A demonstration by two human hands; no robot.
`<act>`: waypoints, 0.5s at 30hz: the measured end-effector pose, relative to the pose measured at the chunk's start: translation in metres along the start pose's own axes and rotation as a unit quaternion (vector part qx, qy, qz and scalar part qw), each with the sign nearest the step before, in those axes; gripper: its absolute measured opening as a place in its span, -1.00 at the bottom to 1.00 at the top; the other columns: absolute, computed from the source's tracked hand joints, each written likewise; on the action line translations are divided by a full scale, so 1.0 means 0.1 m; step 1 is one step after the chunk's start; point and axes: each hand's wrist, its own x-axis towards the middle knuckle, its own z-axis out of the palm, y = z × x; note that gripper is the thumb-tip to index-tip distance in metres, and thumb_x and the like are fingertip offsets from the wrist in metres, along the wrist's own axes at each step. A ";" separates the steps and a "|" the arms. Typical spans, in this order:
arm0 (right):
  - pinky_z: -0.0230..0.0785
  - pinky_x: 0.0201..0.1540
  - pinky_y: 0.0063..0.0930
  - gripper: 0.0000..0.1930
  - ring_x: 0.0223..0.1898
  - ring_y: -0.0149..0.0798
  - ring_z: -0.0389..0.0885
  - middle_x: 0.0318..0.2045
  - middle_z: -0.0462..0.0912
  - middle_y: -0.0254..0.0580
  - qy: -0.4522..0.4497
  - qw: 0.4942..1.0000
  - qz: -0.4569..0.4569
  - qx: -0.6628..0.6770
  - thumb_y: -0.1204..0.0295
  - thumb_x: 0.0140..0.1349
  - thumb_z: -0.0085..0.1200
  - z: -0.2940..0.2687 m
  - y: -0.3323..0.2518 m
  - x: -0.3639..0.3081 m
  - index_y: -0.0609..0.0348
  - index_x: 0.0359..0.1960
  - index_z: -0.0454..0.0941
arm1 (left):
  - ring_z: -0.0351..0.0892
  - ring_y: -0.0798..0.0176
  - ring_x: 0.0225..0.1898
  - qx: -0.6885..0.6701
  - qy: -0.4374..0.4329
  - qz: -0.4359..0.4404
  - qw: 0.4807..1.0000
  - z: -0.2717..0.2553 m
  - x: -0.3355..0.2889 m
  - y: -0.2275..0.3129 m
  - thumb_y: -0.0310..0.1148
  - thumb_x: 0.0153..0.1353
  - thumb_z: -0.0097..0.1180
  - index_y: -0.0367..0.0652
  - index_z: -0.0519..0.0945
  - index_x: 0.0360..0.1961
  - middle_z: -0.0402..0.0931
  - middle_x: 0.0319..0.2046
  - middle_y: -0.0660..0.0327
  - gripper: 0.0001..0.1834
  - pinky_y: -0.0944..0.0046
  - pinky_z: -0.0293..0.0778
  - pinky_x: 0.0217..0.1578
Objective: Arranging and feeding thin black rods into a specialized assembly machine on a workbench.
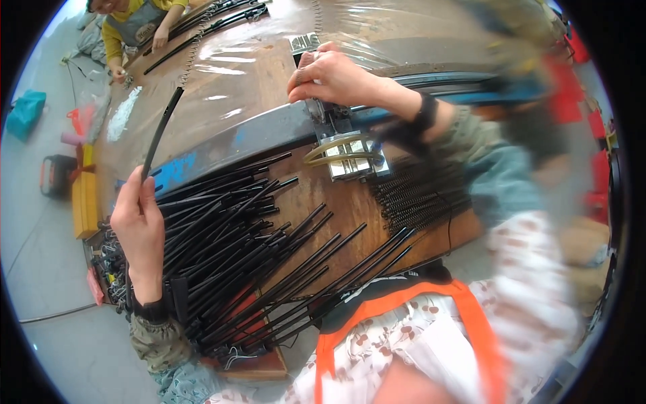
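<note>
My left hand (138,225) grips the lower end of a thin black tube (161,131), held up at a slant. A long coil spring (193,57) rises from the tube's top end toward the upper edge. Above the clamp-like metal fixture (350,156), my right hand (330,77) is closed in a pinch; what its fingers hold is hidden. A second stretch of spring (317,17) shows just beyond that hand, near a small metal block (304,44). Whether both stretches are one spring, I cannot tell. Many black tubes (229,232) lie heaped below my left hand.
Dark coil springs (417,198) lie in a bunch right of the fixture. A blue-and-grey rail (235,141) crosses the wooden table (303,202). Across the table, a person in yellow sleeves (138,27) works beside more black tubes (208,34). A yellow box (85,205) stands at left.
</note>
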 end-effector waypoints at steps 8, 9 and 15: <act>0.11 0.19 -0.19 -0.93 -0.16 -0.19 0.58 -0.51 0.63 -0.37 0.070 0.976 -0.081 -0.192 0.37 0.16 0.21 -0.14 0.14 -0.20 -0.01 -0.45 0.59 | 0.50 -0.09 -0.44 0.018 -0.028 0.015 0.999 -0.01 0.09 -0.13 -0.49 0.29 0.15 -0.22 0.59 -0.02 0.52 -0.41 -0.06 -0.76 0.13 0.43 -0.39; 0.06 0.24 -0.16 -0.94 -0.14 -0.19 0.58 -0.47 0.63 -0.37 0.064 0.976 -0.071 -0.197 0.41 0.16 0.21 -0.36 0.30 -0.45 -0.01 -0.43 0.57 | 0.50 -0.09 -0.44 0.022 -0.028 0.011 0.999 0.00 0.09 -0.14 -0.49 0.29 0.15 -0.22 0.59 -0.02 0.52 -0.41 -0.06 -0.76 0.13 0.43 -0.39; 0.02 0.34 -0.16 -0.91 -0.08 -0.17 0.57 -0.38 0.68 -0.31 0.045 0.927 0.120 -0.352 0.52 0.19 0.10 -1.45 1.12 -2.19 0.04 -0.30 0.62 | 0.62 -0.03 -0.35 0.025 -0.118 0.112 0.986 0.74 0.34 -0.02 -0.37 0.25 0.14 -0.03 0.63 -0.07 0.58 -0.38 0.11 -0.78 0.08 0.54 -0.36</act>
